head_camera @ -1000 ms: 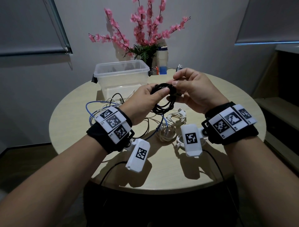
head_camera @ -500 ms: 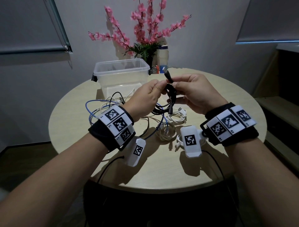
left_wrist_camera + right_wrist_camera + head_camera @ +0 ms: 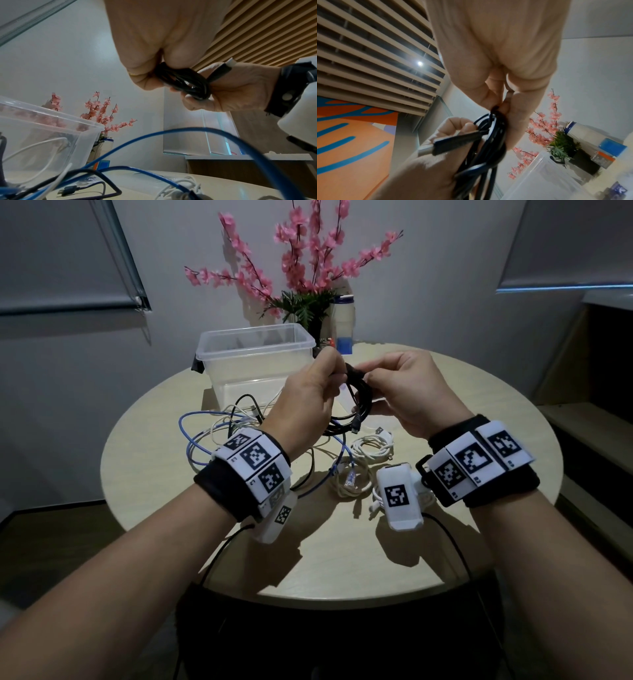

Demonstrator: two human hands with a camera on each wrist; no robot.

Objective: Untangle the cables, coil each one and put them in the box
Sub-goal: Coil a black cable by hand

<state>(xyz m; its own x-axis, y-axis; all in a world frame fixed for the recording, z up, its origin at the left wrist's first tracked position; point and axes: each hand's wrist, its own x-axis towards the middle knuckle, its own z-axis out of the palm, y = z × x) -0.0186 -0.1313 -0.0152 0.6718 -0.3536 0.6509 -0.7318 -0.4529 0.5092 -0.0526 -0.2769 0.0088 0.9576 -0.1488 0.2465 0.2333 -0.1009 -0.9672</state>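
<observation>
A black cable [image 3: 359,400] is gathered into a small coil and held above the round table [image 3: 513,440] between both hands. My left hand [image 3: 337,371] pinches the coil's top from the left, and my right hand [image 3: 368,376] pinches it from the right. In the left wrist view the black coil [image 3: 185,79] is clamped between the fingers of both hands. In the right wrist view a USB plug [image 3: 453,140] sticks out of the black coil [image 3: 494,135]. The clear plastic box [image 3: 253,357] stands just behind the hands.
A tangle of blue, white and black cables [image 3: 219,436] lies on the table left of centre. A coiled white cable [image 3: 373,446] and a beige coil [image 3: 346,486] lie below the hands. Pink flowers in a pot [image 3: 308,285] and a bottle [image 3: 344,326] stand behind the box.
Both hands have carried the black coil a little up and back toward the box. The plug end that stuck up half a second ago has dropped in against the coil.
</observation>
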